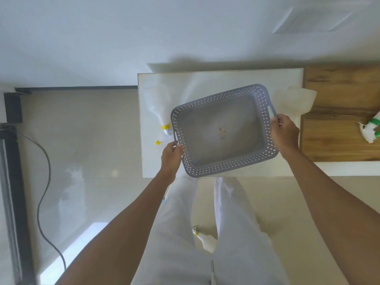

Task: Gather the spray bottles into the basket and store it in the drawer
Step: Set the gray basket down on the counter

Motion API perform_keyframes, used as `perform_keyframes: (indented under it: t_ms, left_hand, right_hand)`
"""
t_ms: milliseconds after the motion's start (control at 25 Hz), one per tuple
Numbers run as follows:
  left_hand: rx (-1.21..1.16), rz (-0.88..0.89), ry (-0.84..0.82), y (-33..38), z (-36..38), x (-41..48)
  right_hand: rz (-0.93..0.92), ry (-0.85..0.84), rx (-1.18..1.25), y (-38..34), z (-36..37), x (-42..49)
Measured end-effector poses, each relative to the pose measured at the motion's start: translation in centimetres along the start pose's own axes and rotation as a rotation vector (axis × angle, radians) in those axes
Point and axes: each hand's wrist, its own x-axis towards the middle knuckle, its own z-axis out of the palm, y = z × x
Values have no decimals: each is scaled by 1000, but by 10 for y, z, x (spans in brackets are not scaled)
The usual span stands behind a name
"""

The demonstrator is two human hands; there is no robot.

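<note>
— From the head camera, what's on show?

— A person stands over a white counter [287,79], both bare arms stretched out to a grey perforated basket [224,165]. The left hand [171,154] is closed on the handle at the basket's left end; the right hand [284,133] is wrapped round the handle at its right end. The basket sits skewed over the counter, and whether it touches the top I cannot tell.

— Anything inside the basket?

— Only a small yellowish speck at the middle of its floor. No bottles.

— Where are the bottles, then?

— A clear spray bottle with a yellow band [159,112] lies on the counter just left of the basket, nozzle towards the person. A white bottle [296,101] lies just right of the basket, at the counter's edge. Well to the right of the basket, on a wooden top [333,140], lies a green and white spray bottle [370,130]. Another bottle [205,240] lies on the floor below the basket, between white trouser legs [236,233].

— And left of the basket?

— A black cable [44,182] trails over the pale floor.
</note>
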Motion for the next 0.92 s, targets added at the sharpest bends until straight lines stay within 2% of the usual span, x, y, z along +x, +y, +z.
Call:
perform_keyframes:
  t_ms: [280,480,600,920]
  left_hand:
    - [-19,251,116,5,0,22]
    - [-46,342,98,17,-3,35]
    - [-36,338,62,11,-4,37]
    - [-54,282,93,-2,5,30]
  right_hand:
    - [15,-16,85,13,0,7]
    - [-2,52,265,46,3,-15]
    - [-13,65,267,63,8,-23]
    - [-49,57,240,65,15,-9]
